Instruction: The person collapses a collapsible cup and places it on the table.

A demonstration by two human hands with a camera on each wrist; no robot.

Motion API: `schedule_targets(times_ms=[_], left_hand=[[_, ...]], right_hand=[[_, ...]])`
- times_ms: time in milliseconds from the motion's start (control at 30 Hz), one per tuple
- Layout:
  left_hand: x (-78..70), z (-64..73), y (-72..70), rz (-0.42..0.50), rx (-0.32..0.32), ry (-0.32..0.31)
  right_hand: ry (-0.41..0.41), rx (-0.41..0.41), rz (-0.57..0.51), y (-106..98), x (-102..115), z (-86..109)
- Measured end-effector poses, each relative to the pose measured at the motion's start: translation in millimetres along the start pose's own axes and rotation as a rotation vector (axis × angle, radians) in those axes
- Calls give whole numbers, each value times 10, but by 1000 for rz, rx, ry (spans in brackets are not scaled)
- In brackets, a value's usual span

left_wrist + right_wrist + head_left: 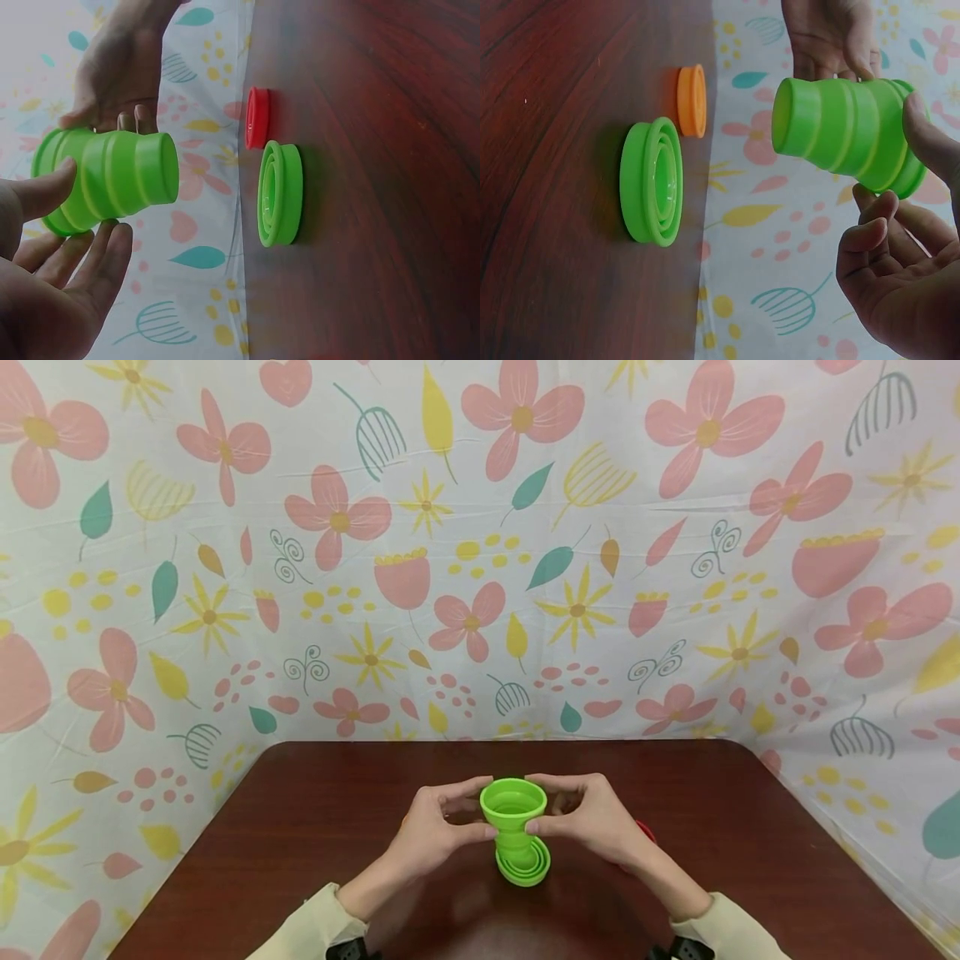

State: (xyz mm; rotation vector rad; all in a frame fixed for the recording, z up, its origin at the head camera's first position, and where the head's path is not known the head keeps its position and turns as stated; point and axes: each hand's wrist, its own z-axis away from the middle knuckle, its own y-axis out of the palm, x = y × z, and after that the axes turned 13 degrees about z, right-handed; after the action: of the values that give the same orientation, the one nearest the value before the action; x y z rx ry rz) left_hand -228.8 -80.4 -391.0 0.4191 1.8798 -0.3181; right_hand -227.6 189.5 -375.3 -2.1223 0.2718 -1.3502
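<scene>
A green collapsible cup (513, 820) is held up over the table, drawn out to its stepped, tapering height with its wide mouth upward. My left hand (435, 829) pinches its rim from the left, thumb (49, 193) on the near side and fingers around the far side. From the right, my right hand (592, 817) grips the same rim, its thumb (930, 142) against the outer wall. Below the cup, a second green collapsible cup (524, 874) sits on the table, folded flat into nested rings, with space between the two in both wrist views.
On the brown wooden table (345, 802) also lie a folded red cup (258, 118), mostly behind my right wrist in the head view, and a folded orange cup (692, 101), nearly hidden behind my left hand there. A flower-printed cloth (480, 552) surrounds the table's back and sides.
</scene>
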Motion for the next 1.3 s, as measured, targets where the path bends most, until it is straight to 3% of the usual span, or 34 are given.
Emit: schedule_targets(times_ms=[400,700,1300], left_hand=[[2,39,-18,26,22,10],[-7,81,-1,42,7,-1],[37,110,1,100,-5,38]], right_hand=[[15,29,-77,28,15,27],[52,50,-115,52,3,35],[109,68,-153,66,-4,44]])
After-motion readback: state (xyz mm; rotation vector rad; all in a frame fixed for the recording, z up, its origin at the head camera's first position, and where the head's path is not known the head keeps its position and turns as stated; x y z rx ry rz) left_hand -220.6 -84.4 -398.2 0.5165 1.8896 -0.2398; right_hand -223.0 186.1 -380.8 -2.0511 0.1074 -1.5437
